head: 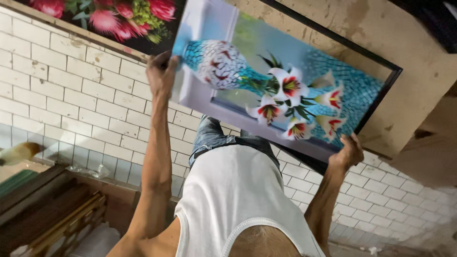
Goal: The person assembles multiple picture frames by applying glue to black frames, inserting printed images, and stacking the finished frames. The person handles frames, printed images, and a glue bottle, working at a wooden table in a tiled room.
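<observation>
Neither of my hands is in view. Another person in a white vest (238, 200) and jeans is seen from behind the head, both arms stretched away from me. That person's two hands grip a large black-framed picture (285, 81) of a blue mosaic vase with white and red lilies. One hand (162, 74) holds the picture's left corner, the other (350, 152) its lower right edge. The picture is tilted against a beige, stained surface (419, 43).
A second picture, of pink flowers on black (109, 19), lies at the top left, next to the first. White rectangular tiles (71, 95) cover the surface behind the person. Dark wooden slats and frames (52, 209) fill the bottom left corner.
</observation>
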